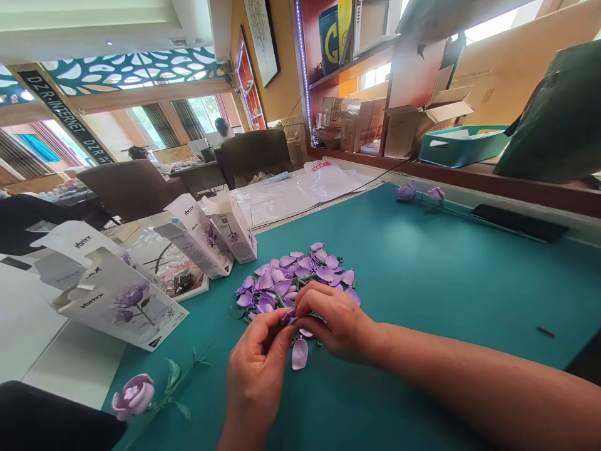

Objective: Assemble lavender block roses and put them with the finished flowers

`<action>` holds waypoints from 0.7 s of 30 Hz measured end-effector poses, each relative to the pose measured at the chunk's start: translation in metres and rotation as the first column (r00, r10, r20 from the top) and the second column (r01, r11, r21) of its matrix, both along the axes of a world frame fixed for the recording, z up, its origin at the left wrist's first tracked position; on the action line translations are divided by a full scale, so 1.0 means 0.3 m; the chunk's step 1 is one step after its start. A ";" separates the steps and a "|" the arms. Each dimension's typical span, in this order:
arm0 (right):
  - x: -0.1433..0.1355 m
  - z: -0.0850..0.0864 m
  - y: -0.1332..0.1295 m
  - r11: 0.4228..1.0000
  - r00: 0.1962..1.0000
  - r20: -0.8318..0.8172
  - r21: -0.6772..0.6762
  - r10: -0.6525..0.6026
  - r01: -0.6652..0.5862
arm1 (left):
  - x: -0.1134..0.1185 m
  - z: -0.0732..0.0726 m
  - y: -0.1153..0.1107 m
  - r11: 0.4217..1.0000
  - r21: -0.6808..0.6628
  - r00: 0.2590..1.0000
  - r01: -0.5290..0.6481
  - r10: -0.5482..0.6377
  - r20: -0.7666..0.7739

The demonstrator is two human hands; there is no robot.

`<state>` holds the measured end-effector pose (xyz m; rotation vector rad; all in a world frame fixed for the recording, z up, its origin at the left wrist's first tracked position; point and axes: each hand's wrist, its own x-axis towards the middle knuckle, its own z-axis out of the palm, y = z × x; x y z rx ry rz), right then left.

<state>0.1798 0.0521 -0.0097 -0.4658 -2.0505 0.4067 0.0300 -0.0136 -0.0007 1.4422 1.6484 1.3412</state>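
Both hands meet at the near edge of a heap of loose purple plastic petals (282,287). Between the fingertips of my left hand (260,360) and my right hand (335,322) is a small purple flower piece (289,317), pinched from both sides. Fingers cover much of it, so its full shape is hidden. A single pale petal (299,354) lies just below the fingertips, apart from the heap. Green stem parts show among the petals. To the lower left lies a lilac flower (133,397) on a green leafy stem (173,391).
Open white flower boxes (126,307) stand at the left. On the green mat (422,269), two purple flowers (406,191) and a black phone-like slab (519,222) lie at the far right. A small dark red stick (545,331) lies nearer. Behind are shelves with cartons (361,125) and a teal bin (462,147).
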 end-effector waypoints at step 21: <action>0.007 0.008 0.003 0.976 0.999 -0.012 0.216 0.030 -0.027 | 0.009 0.006 -0.022 0.998 0.057 0.994 0.004 0.002 -0.106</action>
